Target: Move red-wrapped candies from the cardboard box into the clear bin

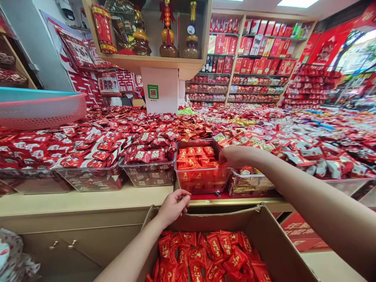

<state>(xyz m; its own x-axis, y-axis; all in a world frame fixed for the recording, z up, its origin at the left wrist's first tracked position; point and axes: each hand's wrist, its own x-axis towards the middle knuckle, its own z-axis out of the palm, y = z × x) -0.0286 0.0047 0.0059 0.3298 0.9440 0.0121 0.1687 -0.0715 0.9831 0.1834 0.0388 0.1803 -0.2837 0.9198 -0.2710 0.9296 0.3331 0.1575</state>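
A clear plastic bin [202, 180] of small red wrapped packets [192, 161] stands on the counter. My right hand [233, 157] is at its right side, with fingers curled down at the rim; what they hold, if anything, is hidden. My left hand [174, 206] hovers in front of the bin, above the far edge of an open cardboard box [282, 243]. Its fingers are loosely curled in, and nothing shows in them. Inside the box lie many red packets [216, 247] with gold lettering, similar to those in the bin.
More clear bins [148, 174] heaped with packets flank this one along the counter [88, 201]. A pink and blue plastic basket [44, 111] sits at the left. A white panel with a QR code [152, 92] rises behind, below a display cabinet [152, 60]. Stocked shelves [255, 55] line the back.
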